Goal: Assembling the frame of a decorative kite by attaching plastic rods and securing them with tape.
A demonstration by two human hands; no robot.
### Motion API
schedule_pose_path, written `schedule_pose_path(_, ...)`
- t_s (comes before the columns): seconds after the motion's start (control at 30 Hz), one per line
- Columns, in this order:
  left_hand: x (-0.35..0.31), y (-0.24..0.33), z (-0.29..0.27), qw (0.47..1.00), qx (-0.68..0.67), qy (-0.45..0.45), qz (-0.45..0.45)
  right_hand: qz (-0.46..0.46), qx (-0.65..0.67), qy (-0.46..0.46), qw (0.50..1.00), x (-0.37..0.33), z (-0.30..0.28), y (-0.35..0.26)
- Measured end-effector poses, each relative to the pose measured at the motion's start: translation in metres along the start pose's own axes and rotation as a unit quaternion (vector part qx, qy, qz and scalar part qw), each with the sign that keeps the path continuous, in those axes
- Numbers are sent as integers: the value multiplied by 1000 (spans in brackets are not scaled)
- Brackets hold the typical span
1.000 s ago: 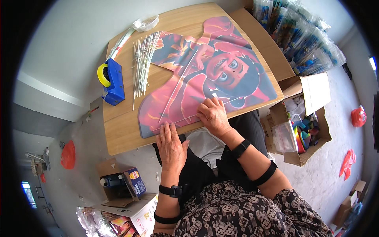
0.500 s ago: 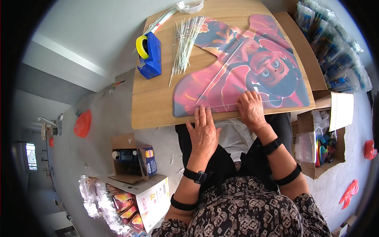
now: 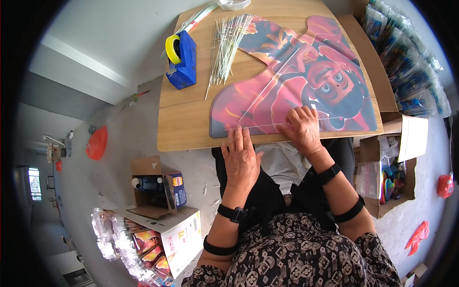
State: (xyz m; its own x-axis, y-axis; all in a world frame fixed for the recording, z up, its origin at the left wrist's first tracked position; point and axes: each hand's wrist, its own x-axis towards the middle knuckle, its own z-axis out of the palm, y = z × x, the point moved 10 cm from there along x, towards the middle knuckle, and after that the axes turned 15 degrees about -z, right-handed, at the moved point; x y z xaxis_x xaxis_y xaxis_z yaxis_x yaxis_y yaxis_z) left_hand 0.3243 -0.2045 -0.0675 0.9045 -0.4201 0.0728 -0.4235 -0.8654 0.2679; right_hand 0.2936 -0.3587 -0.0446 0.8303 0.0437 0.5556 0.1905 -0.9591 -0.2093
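Note:
A large printed kite-like sheet [image 3: 282, 91] with a red and dark cartoon figure lies flat on the wooden table [image 3: 184, 115]. Along its near edge runs a thin white rod [image 3: 260, 126]. My left hand [image 3: 240, 155] lies flat with fingers stretched out, their tips at the sheet's edge by the rod's left part. Curled fingers of my right hand [image 3: 304, 129] press on the rod further right; the thumb points left along it, and the fingertips are partly hidden. A second white rod [image 3: 268, 86] lies slanted across the middle of the sheet.
Several loose white rods [image 3: 224, 50] lie left of the sheet, near a blue tape dispenser [image 3: 184, 62] with yellow tape. Open cardboard boxes stand at left [image 3: 152, 186] and right [image 3: 406, 179]. Bagged goods [image 3: 406, 62] pile up at the far right.
My left hand has moved slightly left along the sheet's near edge. The right thumb now reaches further left along the rod. The view has shifted a little.

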Motion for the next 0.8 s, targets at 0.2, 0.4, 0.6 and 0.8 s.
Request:
schedule_pose_path(0.2,1,2,0,1000,2,-4,-1,-19,23,0,1000,-2,3,-4)
schedule_pose_path(0.4,-1,0,5,1000,19,-14,8,-1,70,26,997,-12,-1,-6)
schedule_pose_path(0.6,-1,2,4,1000,12,-16,17,67,49,77,994,-28,-26,8)
schedule_pose_path(0.8,1,2,-3,999,36,-11,7,139,53,34,988,-55,-60,34)
